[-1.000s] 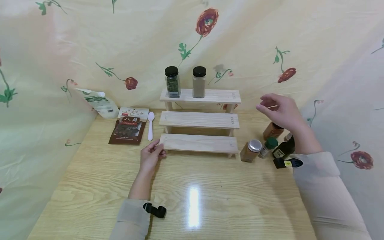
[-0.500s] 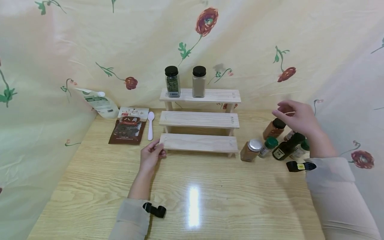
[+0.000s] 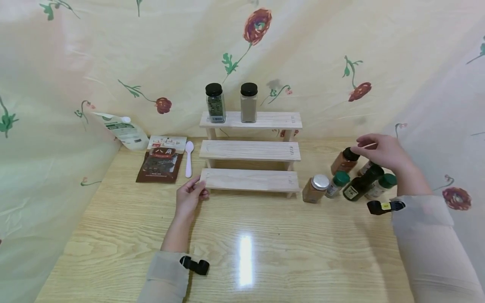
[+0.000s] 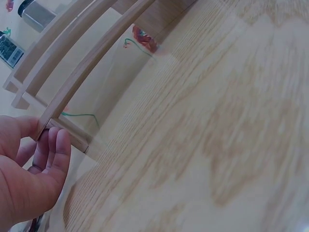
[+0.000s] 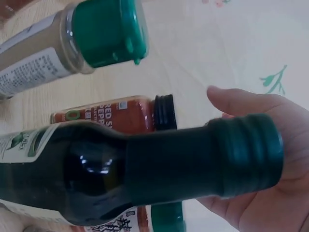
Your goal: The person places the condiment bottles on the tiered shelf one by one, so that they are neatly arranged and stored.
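Note:
A wooden three-tier rack (image 3: 250, 179) stands against the back cloth. My left hand (image 3: 188, 202) pinches the left end of its lowest board (image 4: 91, 65), thumb above and fingers curled beneath. On the right, my right hand (image 3: 388, 153) is over a cluster of bottles, holding nothing. Its fingertips are right by the black cap of a red spice jar (image 3: 342, 164), whose label reads partly "RED" in the right wrist view. In that view a dark green bottle (image 5: 91, 166) covers part of the hand, and the thumb (image 5: 241, 100) is extended, apart from the jar's cap.
On the top board stand a jar of green herbs (image 3: 216, 105) and a jar of pale powder (image 3: 249, 105). A silver-capped jar (image 3: 314, 191) and green-capped jars (image 3: 335, 187) stand right of the rack. Left are a brown packet (image 3: 161, 162), white spoon (image 3: 188, 160) and white pouch (image 3: 126, 131).
My right hand has moved right and down, from beside the rack to just over the red spice jar's cap. My left hand has stayed on the lowest board.

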Action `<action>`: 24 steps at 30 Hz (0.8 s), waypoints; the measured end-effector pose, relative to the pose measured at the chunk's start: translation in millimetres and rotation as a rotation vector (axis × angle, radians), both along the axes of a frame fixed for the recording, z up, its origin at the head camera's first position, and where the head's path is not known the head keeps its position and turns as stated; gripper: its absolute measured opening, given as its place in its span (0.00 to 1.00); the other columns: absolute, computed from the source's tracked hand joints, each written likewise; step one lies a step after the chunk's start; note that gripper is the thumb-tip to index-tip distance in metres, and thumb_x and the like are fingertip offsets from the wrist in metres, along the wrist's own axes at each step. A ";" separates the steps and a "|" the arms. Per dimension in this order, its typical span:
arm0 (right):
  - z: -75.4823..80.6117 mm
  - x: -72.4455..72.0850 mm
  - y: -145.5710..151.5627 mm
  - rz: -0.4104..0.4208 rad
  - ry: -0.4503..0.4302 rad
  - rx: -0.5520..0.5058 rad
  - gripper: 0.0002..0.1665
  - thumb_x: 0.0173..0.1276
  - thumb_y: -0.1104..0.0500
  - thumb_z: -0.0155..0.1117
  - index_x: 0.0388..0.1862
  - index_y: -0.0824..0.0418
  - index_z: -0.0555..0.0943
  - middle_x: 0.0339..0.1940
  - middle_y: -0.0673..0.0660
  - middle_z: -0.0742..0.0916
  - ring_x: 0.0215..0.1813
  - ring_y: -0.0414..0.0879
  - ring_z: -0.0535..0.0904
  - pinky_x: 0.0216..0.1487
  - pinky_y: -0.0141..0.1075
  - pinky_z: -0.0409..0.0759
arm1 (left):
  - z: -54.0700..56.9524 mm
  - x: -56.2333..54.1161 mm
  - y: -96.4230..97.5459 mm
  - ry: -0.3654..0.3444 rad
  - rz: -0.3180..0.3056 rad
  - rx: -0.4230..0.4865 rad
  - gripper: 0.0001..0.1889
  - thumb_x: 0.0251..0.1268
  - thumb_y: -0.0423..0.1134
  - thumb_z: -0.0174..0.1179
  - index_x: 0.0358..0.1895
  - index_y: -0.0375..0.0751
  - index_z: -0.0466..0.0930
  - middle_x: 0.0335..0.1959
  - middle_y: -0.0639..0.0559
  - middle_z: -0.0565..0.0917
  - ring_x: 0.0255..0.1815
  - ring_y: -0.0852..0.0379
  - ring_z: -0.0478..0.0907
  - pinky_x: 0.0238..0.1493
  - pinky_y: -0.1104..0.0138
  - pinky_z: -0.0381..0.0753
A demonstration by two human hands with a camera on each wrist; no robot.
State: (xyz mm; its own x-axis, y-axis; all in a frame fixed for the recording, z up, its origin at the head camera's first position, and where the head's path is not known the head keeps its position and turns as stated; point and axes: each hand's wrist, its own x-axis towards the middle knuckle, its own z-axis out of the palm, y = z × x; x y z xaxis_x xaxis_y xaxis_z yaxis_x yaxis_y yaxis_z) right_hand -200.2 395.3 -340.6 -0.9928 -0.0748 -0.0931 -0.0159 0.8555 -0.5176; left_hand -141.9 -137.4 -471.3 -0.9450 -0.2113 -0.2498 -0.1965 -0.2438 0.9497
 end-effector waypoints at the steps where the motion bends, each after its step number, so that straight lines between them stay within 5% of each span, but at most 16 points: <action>1: -1.0 -1.4 0.9 0.007 -0.020 0.005 0.44 0.74 0.36 0.57 0.70 0.71 0.68 0.63 0.76 0.76 0.61 0.72 0.74 0.56 0.67 0.78 | 0.1 0.1 -0.1 -0.001 0.002 -0.001 0.21 0.72 0.30 0.62 0.65 0.28 0.75 0.28 0.53 0.76 0.25 0.61 0.82 0.32 0.72 0.90; 18: -5.3 -13.2 6.5 0.073 -0.091 0.016 0.45 0.72 0.38 0.64 0.71 0.71 0.68 0.64 0.74 0.76 0.61 0.70 0.75 0.50 0.51 0.86 | 1.5 2.9 1.2 -0.021 0.017 -0.004 0.21 0.71 0.30 0.63 0.65 0.30 0.76 0.29 0.51 0.76 0.27 0.59 0.83 0.35 0.69 0.91; 24: -8.3 -13.8 7.9 0.085 -0.081 0.023 0.44 0.72 0.39 0.65 0.70 0.71 0.69 0.64 0.75 0.76 0.61 0.71 0.76 0.53 0.57 0.85 | 1.8 1.2 1.0 -0.014 0.017 -0.002 0.22 0.71 0.30 0.63 0.65 0.30 0.76 0.28 0.52 0.77 0.26 0.59 0.83 0.36 0.67 0.92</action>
State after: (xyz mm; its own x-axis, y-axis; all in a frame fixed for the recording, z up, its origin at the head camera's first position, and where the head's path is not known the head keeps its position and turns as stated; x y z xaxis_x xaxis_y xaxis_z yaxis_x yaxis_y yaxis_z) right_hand -214.0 403.2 -348.9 -0.9721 -0.1557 -0.1751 -0.0483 0.8645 -0.5003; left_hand -140.8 -136.3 -469.5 -0.9376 -0.2280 -0.2626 -0.2058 -0.2451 0.9474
